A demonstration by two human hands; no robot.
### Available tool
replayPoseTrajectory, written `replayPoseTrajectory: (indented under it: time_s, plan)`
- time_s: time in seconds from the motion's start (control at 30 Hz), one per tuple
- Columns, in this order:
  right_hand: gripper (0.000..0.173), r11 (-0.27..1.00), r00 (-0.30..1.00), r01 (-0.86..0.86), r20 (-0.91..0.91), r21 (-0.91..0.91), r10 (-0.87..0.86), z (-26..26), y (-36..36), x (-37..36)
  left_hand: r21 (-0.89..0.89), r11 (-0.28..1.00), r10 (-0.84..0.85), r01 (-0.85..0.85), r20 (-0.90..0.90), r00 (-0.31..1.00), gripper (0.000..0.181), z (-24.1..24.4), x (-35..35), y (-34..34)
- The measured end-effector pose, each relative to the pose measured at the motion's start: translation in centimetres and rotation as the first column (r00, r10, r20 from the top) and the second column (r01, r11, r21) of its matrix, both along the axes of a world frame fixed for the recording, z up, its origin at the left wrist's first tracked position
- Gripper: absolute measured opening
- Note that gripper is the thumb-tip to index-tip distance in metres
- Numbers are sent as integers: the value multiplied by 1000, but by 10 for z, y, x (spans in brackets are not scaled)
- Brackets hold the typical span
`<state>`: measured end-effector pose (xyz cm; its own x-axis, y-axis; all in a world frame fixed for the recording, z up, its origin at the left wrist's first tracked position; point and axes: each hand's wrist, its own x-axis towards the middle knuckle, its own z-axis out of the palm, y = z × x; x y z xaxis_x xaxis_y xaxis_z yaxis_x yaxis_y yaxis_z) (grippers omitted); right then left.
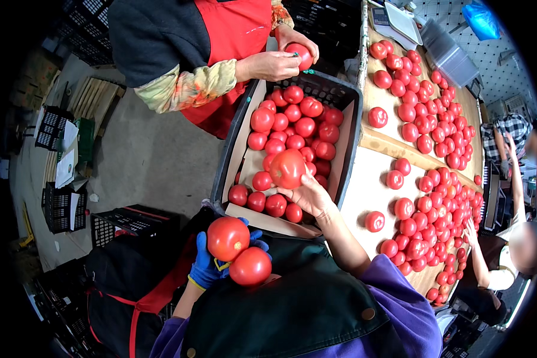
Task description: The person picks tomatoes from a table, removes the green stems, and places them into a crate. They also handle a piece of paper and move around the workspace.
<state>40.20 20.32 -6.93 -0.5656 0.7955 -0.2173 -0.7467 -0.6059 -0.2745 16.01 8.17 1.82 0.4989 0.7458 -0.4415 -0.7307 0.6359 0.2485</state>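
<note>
My left hand (206, 262), in a blue knit glove with a yellow cuff, cradles two large red tomatoes (228, 239) close to my dark apron (286, 308). Bare, my right hand (310, 195) grips a single red tomato (287, 169) above a black plastic crate (351, 134). Brown cardboard lines the crate's walls. Many tomatoes (311, 106) fill its far part, and a short row of tomatoes (275, 205) lies along the near side. Bare liner shows between them, partly hidden by my right hand and its tomato.
Across the crate, a co-worker in a red apron (232, 31) holds a tomato (300, 56). To the right, a wooden sorting table (362, 179) bears many tomatoes, a scale (380, 17) and clear plastic containers (449, 53). More people stand beyond it. Black crates (65, 208) and a wooden pallet (91, 100) lie left.
</note>
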Motion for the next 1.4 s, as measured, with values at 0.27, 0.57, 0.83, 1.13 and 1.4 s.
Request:
replayPoseTrajectory:
  time_s: [0.27,0.57,0.83,1.13,1.4]
  plan:
    - [68,942,846,-25,510,335,-159,43,1,-1,-52,998,39,-37,32,999,92,-2,5,0]
    - [55,990,909,-106,412,90,60,25,-21,-11,153,986,53,-62,63,997,78,-17,-7,-14]
    - [52,934,859,-346,432,91,276,33,-30,-20,6,978,200,-207,236,951,71,-18,-5,-27]
    - [51,510,509,-854,366,101,779,55,7,4,38,936,348,-351,73,935,66,7,5,-35]
    - [63,299,262,-954,415,-26,871,83,-11,-36,-30,892,445,-451,-115,888,57,9,2,-55]
